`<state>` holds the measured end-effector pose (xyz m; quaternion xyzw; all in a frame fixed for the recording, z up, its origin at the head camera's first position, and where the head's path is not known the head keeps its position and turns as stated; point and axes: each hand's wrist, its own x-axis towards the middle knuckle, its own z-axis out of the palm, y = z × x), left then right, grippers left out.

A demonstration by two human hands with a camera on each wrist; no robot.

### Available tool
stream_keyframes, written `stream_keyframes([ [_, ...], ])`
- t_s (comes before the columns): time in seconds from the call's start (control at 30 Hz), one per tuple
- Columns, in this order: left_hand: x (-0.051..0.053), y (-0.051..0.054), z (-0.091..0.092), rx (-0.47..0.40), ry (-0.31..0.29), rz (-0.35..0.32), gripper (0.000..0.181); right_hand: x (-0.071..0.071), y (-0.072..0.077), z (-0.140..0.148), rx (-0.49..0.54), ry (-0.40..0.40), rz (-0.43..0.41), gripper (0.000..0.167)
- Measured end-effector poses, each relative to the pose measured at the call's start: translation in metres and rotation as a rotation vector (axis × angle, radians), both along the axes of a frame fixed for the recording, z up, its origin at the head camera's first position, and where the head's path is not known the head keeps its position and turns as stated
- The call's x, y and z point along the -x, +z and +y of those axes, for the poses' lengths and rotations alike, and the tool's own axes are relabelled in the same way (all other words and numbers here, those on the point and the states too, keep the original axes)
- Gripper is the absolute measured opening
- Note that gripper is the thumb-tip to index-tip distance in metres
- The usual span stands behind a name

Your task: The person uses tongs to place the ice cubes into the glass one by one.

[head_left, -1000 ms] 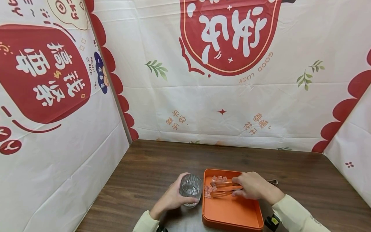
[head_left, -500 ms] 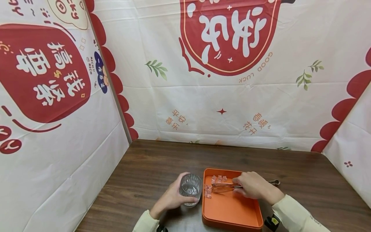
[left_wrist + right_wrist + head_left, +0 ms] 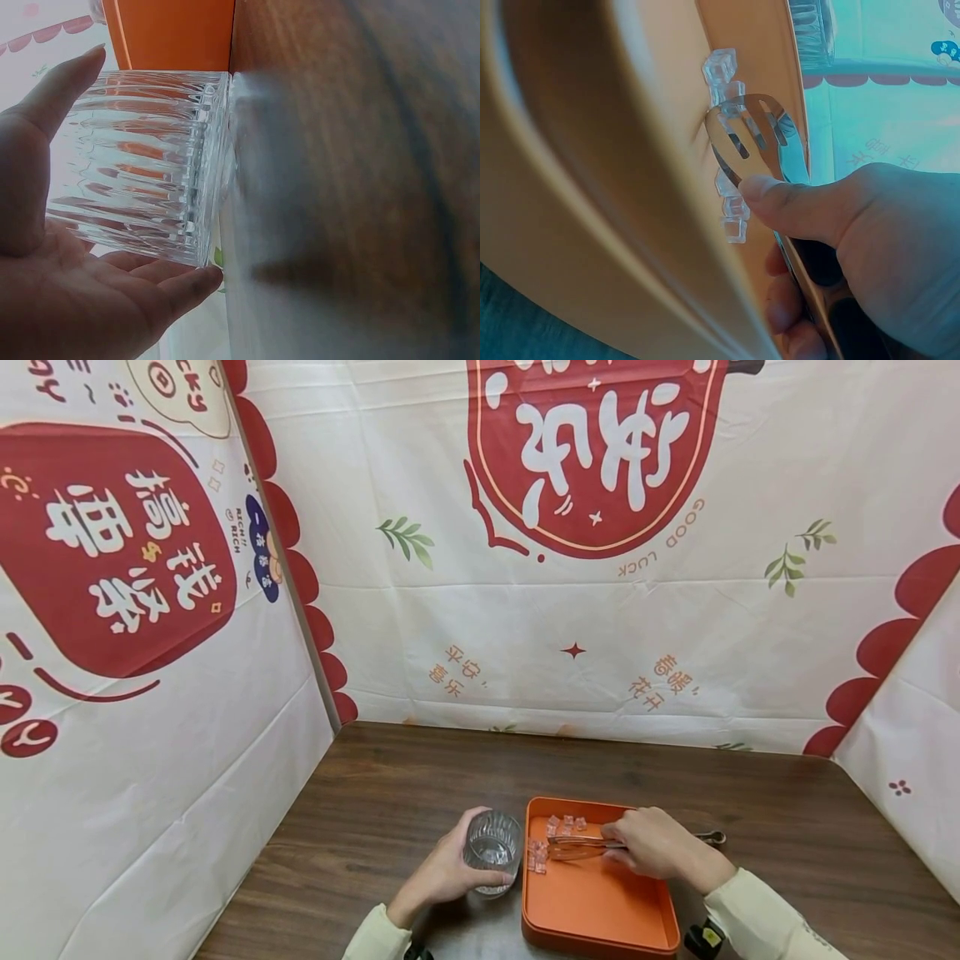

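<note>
In the head view my left hand (image 3: 444,870) holds a clear ribbed glass (image 3: 495,837), thumb on the near side and fingers round the far side. The glass stands upright on the table beside an orange tray (image 3: 588,912). My right hand (image 3: 651,842) grips metal tongs (image 3: 576,852) over the tray, their slotted tips low near its left part. Clear ice-like cubes (image 3: 537,863) lie along the tray's left side, several more at its back left. In the right wrist view the tongs' tips (image 3: 742,135) overlap the cubes; whether one is between them I cannot tell.
The brown wooden table (image 3: 405,777) extends behind and to both sides of the tray. White printed cloth (image 3: 525,610) hangs at the back and sides. The tray's raised wall (image 3: 622,187) stands close in the right wrist view.
A second ago the tongs' arms were spread apart; by half a second ago my right hand had squeezed them nearly together, and they stay so. The left hand and glass have not moved.
</note>
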<state>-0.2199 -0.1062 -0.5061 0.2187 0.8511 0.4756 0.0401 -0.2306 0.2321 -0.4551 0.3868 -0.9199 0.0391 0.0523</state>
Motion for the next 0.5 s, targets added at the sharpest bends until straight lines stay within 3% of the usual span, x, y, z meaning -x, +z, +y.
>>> stream_keyframes([
  [0.5, -0.0002, 0.0019, 0.0003, -0.007, 0.002, -0.02, 0.093, 0.0013, -0.0025, 0.0007, 0.017, 0.016, 0.008, 0.03],
])
